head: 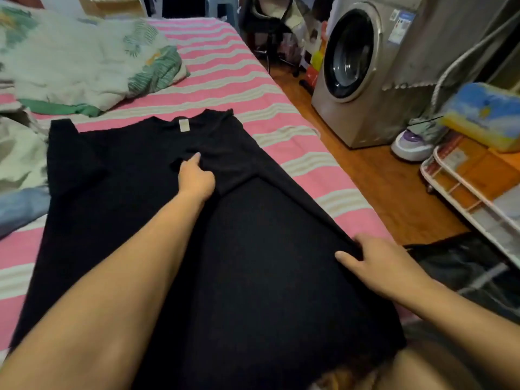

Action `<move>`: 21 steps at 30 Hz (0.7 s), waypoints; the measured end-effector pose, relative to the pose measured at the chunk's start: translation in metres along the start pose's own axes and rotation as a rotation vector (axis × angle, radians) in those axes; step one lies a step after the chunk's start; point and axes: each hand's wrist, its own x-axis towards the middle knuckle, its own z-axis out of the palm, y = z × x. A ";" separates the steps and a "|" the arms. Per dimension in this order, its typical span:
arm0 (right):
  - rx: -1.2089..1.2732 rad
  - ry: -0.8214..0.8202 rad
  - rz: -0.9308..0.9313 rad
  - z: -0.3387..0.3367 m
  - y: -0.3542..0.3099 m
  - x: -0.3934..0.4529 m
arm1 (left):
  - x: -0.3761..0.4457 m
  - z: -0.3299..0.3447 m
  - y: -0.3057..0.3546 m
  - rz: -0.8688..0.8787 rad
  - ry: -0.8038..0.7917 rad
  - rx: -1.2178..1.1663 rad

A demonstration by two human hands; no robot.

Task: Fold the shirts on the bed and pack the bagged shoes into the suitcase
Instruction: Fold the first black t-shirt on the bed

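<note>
Head view. Black shirt point(112, 192) lies flat on the pink striped bed point(239, 88), collar at the far end, pale label at the neckline, hem at the near edge. Its right side is folded in toward the middle; left sleeve spread out flat.

Left hand point(197, 178) reaches far up the shirt, fingers curled, pinching cloth just below the collar. Right hand point(377, 263) rests at the shirt's right edge, near side, thumb on top and fingers tucked round the folded edge, gripping it.

Crumpled leaf-print bedding point(84, 60) lies far left on the bed. Washing machine point(360, 71) stands on the wooden floor to the right; a white wire rack point(461, 198) sits nearer, right edge.
</note>
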 end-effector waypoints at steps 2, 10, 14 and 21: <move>0.037 0.005 0.071 0.010 0.016 -0.019 | 0.002 -0.008 0.010 0.009 -0.055 0.201; 0.538 -0.079 -0.248 -0.037 -0.009 -0.077 | 0.006 -0.100 0.047 0.062 -0.125 -0.042; 0.629 -0.317 -0.336 -0.023 -0.073 -0.096 | 0.012 -0.145 0.037 0.024 -0.058 -0.198; 0.537 -0.409 -0.354 0.046 -0.124 -0.120 | 0.016 -0.159 -0.002 -0.033 -0.066 -0.282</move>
